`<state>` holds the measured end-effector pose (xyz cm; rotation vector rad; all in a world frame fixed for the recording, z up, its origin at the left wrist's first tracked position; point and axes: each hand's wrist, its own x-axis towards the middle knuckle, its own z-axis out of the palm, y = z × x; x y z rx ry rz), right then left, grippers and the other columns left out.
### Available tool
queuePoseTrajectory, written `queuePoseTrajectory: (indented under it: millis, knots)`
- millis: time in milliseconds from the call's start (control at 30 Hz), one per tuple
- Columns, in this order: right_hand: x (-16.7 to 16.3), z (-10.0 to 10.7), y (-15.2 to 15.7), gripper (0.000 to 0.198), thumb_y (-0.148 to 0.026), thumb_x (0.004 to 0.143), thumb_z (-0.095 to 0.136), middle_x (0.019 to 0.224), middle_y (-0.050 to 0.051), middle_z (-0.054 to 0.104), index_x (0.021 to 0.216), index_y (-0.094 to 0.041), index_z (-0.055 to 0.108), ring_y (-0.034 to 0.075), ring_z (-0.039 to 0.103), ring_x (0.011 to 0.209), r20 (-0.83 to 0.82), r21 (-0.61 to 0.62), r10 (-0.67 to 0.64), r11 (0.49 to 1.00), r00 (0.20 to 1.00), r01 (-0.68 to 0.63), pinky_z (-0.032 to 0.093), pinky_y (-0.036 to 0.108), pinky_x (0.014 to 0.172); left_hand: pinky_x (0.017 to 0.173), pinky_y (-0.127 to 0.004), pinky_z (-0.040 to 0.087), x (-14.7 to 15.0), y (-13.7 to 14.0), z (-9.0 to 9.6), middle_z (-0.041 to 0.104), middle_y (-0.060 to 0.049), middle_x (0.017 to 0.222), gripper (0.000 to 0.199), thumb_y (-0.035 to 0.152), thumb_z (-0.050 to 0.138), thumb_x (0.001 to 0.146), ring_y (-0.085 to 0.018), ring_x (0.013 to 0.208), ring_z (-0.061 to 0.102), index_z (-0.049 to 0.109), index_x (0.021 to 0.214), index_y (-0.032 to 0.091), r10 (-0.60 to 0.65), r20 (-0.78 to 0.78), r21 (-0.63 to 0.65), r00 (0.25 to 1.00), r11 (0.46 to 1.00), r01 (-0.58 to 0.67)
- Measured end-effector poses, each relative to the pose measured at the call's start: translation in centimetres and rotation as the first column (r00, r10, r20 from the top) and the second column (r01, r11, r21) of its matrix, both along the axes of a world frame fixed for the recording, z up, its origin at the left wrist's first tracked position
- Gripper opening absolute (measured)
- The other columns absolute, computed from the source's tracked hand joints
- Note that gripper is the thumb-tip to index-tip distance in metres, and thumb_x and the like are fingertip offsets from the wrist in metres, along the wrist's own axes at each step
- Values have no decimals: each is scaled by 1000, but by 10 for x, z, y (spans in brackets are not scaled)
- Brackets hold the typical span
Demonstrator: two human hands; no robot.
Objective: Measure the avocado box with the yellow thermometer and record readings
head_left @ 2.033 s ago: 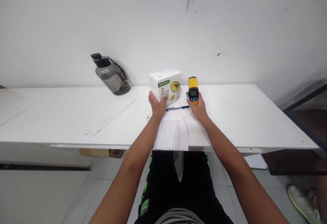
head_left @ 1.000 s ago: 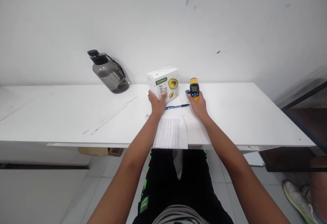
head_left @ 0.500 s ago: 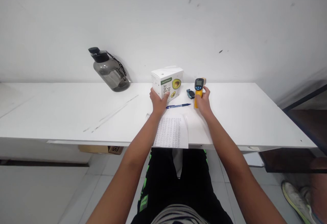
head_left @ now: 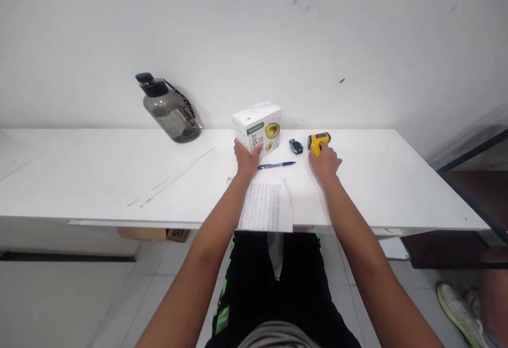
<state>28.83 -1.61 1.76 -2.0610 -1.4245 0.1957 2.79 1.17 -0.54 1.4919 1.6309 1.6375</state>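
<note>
Head cam: left hand (head_left: 246, 162) has its grip wrapped round the lower edge of the white box (head_left: 257, 127), same as half a second ago. Right hand (head_left: 325, 164) is on the handle of the yellow gun-shaped device (head_left: 318, 139), can't tell if that grip's actually closed. Device was upright, screen facing the camera; now it's tipped sideways over the tabletop (head_left: 397, 179). Little dark gadget (head_left: 296, 146) sits just left of it, pen (head_left: 278, 165) and printed sheet (head_left: 264, 205) nearer the front, bottle (head_left: 171, 115) way left, unmoved.
</note>
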Motion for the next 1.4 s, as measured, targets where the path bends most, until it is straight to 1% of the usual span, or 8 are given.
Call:
queuePoseTrajectory:
  millis: [200, 333, 567, 733, 833, 1033, 1233, 1400]
  knots:
    - [-19, 10, -13, 46, -31, 94, 55, 129, 24, 64, 136, -15, 63, 40, 57, 118, 159, 157, 158, 971, 975, -183, 47, 54, 94, 116, -68, 37, 0, -4, 5, 50, -18, 135, 75, 53, 75, 78, -43, 137, 45, 36, 136, 24, 17, -33, -70, 999, 997, -19]
    - [-43, 18, -28, 48, -26, 106, 38, 111, 13, 76, 151, -21, 54, 29, 69, 102, 232, -91, 540, 840, 809, -535, 50, 37, 85, 115, -60, 41, 2, -9, 11, 49, -19, 138, 73, 50, 71, 82, -40, 137, 45, 35, 138, 21, 21, -86, -125, 996, 992, -31]
    - [-52, 23, -33, 39, -28, 108, 38, 112, 16, 78, 135, -17, 64, 30, 73, 102, 264, -338, 604, 788, 752, -515, 47, 35, 79, 113, -56, 44, 4, -14, 19, 55, -14, 133, 67, 50, 79, 76, -37, 135, 47, 44, 128, 25, 69, -75, -182, 995, 980, -82]
    - [-33, 17, -23, 42, -33, 108, 32, 100, 13, 79, 129, -19, 65, 28, 73, 95, -22, 91, 413, 908, 910, -410, 52, 39, 84, 115, -55, 43, 5, -16, 22, 53, -14, 138, 72, 48, 82, 74, -36, 140, 43, 44, 130, 25, 86, -54, -187, 995, 978, -94]
    - [-32, 15, -21, 44, -42, 106, 34, 109, 10, 79, 134, -22, 61, 26, 73, 100, -235, 366, 493, 844, 838, -393, 55, 40, 88, 114, -54, 43, 6, -16, 23, 54, -14, 137, 71, 46, 82, 75, -36, 139, 45, 44, 131, 25, 86, -59, -181, 995, 979, -95]
    - [-41, 32, -44, 34, -48, 92, 56, 100, 10, 78, 112, -23, 67, 25, 71, 88, -137, 583, 460, 753, 877, -305, 54, 38, 78, 113, -54, 45, 7, -16, 27, 56, -15, 136, 73, 47, 82, 76, -37, 138, 47, 43, 134, 23, 70, -65, -203, 995, 976, -82]
    - [-45, 23, -96, 36, -58, 93, 55, 75, 5, 70, 81, -25, 66, 22, 64, 72, -185, 276, 743, 668, 643, -691, 47, 35, 70, 114, -55, 43, 8, -14, 25, 57, -15, 138, 76, 49, 81, 76, -37, 137, 50, 42, 137, 25, 87, -81, -195, 993, 975, -102]
    - [-46, 2, -99, 41, -62, 93, 47, 62, -2, 59, 92, -25, 64, 16, 47, 54, -588, 190, 600, 754, 543, -628, 40, 31, 59, 114, -55, 43, 10, -13, 24, 55, -17, 142, 82, 50, 81, 77, -38, 138, 49, 39, 142, 23, 70, -85, -204, 994, 975, -86]
